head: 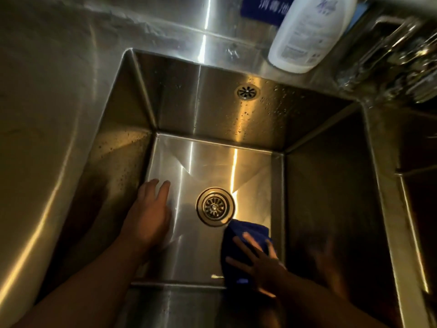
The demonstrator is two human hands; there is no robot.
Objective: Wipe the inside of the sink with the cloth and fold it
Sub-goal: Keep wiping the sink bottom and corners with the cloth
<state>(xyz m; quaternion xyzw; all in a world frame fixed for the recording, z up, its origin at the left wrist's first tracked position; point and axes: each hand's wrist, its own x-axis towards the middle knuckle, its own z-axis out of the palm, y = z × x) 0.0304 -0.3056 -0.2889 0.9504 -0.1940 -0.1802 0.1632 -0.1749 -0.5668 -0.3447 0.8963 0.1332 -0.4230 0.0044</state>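
I look down into a deep stainless steel sink [179, 110] with a round drain strainer [214, 206] in its floor. A dark blue cloth [246, 235] lies bunched on the sink floor, just right of and nearer than the drain. My right hand [257, 263] presses flat on the cloth with fingers spread and straight. My left hand [149, 214] rests on the left side of the sink floor, fingers extended, holding nothing. Water droplets dot the back and left walls.
An overflow grille [247, 91] sits high on the back wall. A white plastic bottle [307, 34] stands on the rear ledge, right of centre, before a blue sign [262, 10]. Shiny metal fittings [406, 62] crowd the right corner. A second basin [418, 209] adjoins on the right.
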